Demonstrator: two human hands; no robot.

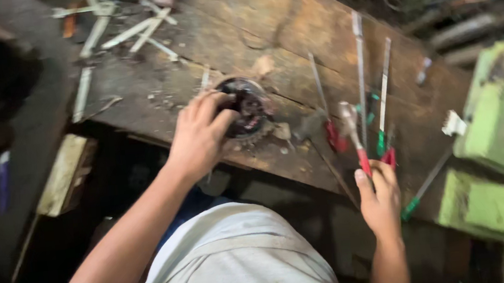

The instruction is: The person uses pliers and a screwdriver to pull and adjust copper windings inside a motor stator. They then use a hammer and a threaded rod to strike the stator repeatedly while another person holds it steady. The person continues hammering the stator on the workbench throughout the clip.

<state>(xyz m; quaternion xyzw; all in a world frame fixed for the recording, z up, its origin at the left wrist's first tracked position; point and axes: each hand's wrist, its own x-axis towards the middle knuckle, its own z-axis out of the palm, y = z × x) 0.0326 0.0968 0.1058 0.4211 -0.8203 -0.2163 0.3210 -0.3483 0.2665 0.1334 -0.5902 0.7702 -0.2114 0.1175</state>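
The left hand (199, 134) grips a round, dark metal motor core (247, 106) on a rough wooden bench (291, 33). The right hand (379, 196) is closed around a red-handled screwdriver (355, 134), its long shaft pointing up, away from the person.

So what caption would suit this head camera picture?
Left hand steadies a dark round part on a worn wooden bench; right hand grips a red-handled tool.
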